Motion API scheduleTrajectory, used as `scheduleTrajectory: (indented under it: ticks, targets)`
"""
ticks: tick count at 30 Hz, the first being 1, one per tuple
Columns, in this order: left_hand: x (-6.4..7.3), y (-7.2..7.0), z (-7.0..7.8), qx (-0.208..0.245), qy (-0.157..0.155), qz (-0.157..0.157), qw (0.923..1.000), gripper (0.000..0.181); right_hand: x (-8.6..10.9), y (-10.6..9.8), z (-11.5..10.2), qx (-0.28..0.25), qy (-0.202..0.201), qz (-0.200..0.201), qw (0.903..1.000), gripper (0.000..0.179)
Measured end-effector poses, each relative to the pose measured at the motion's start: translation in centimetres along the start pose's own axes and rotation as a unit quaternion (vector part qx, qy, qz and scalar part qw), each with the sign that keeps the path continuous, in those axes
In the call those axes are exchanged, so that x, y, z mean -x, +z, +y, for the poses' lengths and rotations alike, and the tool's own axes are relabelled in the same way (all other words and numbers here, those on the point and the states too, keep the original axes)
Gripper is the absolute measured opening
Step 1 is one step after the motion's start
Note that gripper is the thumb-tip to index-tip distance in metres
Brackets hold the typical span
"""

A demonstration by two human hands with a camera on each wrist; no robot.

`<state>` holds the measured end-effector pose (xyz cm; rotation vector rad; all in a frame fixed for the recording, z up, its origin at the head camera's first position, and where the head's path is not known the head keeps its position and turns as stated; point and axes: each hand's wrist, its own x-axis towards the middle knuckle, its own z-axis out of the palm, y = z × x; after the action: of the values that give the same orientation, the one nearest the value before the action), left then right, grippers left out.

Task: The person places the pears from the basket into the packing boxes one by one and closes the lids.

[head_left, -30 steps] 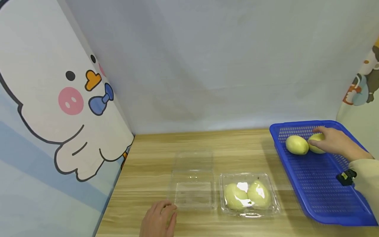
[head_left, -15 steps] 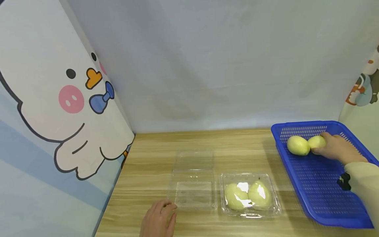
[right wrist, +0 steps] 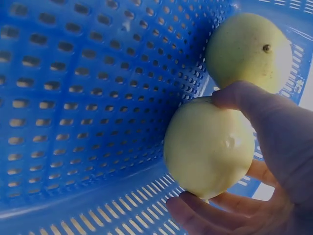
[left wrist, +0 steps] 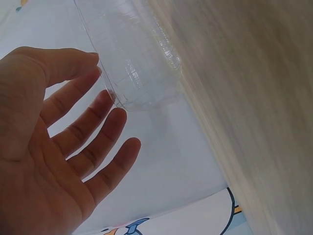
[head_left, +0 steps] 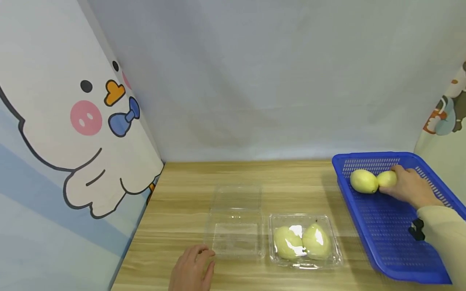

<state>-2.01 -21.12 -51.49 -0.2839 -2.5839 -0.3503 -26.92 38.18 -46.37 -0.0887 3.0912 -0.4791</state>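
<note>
My right hand (head_left: 411, 186) grips a pale yellow-green pear (right wrist: 210, 147) inside the blue basket (head_left: 367, 242). In the right wrist view its thumb lies on one side and its fingers curl round the other. A second pear (head_left: 364, 181) sits just beside it, at the basket's far end. My left hand (head_left: 192, 267), fingers relaxed and spread, has its fingertips at the edge of an open clear plastic box (left wrist: 132, 63). That box stands on the table with its lid folded back; I see nothing in it. Whether the left thumb presses the rim is hard to tell.
Right of the open box stands a closed clear box (head_left: 305, 242) with two pears in it. The wooden table (head_left: 174, 202) ends at a pale cloth backdrop (head_left: 255, 81). A cartoon-printed cloth (head_left: 87, 161) hangs along the left side.
My right hand has closed round the right-hand pear, its fingers moving from above it to its right side. The left hand stays where it was; the head view has shifted slightly.
</note>
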Motion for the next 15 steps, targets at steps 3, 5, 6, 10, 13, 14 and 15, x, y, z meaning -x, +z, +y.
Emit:
scheduleTrajectory:
  ticks: [3,5,6,10,13,14,15]
  targets:
    - [-0.1,0.0,0.1,-0.001,-0.01,-0.012,0.9999,0.026,0.2,0.0,-0.1,0.001,0.01,0.009,0.9999,0.087]
    - [-0.1,0.0,0.2,-0.001,-0.013,-0.018,0.9998,0.025,0.4,-0.1,-0.3,0.004,0.018,0.013,0.9997,0.086]
    - [-0.1,0.0,0.2,-0.001,-0.013,-0.019,0.9997,0.025,0.4,-0.2,-0.4,0.005,0.022,0.016,0.9996,0.086]
    - [0.0,0.0,0.1,0.0,-0.008,-0.014,0.9999,0.025,0.6,-0.9,-1.0,0.009,0.029,0.019,0.9993,0.088]
    - [0.0,0.2,0.0,-0.004,-0.003,-0.004,1.0,0.026,0.7,-1.7,-1.2,0.012,0.027,0.022,0.9993,0.089]
    - [0.0,0.2,0.0,-0.004,-0.001,-0.001,1.0,0.027,0.6,-2.0,-1.2,0.012,0.023,0.024,0.9994,0.089]
    - [0.0,0.3,0.0,-0.005,0.001,0.002,1.0,0.027,0.6,-2.4,-1.2,0.012,0.018,0.028,0.9994,0.089]
